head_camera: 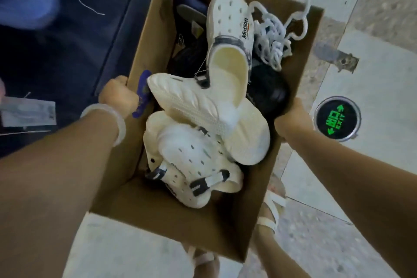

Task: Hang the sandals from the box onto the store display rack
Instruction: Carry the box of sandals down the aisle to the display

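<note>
Head view: both hands grip the box, left hand curled over its left edge, right hand on its right edge. The sandals are piled inside; none appears hung yet.

A: How is the light?

B: Soft and even, fairly dim. The pale floor at the upper right is the brightest area, while the upper left of the frame sinks into dark blue.

A: Any glare?

B: Only the green exit marker at the right edge, which glows sharply.

A: Focus?

B: The cream sandals in the centre are fairly crisp; the box interior is shadowed. The forearms at the lower corners look stretched and smeared, and the upper left is motion-blurred.
</note>
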### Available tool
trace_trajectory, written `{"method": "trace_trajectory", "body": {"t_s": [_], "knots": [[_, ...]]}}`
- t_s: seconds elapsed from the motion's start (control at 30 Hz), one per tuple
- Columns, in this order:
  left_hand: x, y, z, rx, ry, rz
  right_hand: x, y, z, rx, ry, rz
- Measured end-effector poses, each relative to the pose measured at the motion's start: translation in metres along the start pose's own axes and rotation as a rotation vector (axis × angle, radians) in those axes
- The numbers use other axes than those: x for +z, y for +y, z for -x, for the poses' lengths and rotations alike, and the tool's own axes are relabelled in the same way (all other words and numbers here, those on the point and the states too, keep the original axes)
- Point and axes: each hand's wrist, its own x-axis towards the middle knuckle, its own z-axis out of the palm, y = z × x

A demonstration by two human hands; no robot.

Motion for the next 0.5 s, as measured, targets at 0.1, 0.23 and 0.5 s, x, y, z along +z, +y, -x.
{"method": "trace_trajectory", "body": {"t_s": [0.1,0.23,0.5], "knots": [[0.013,0.006,0.002,-0.101,-0.1,0.038,0.0,-0.005,-0.001,0.121,-0.108,-0.077],[0.003,0.026,0.022,-0.101,-0.116,0.038,-0.028,-0.025,0.013,0.05,-0.174,0.073],[-0.042,0.08,0.133,0.022,-0.342,0.175,-0.074,-0.092,0.07,-0.201,-0.156,0.369]]}}
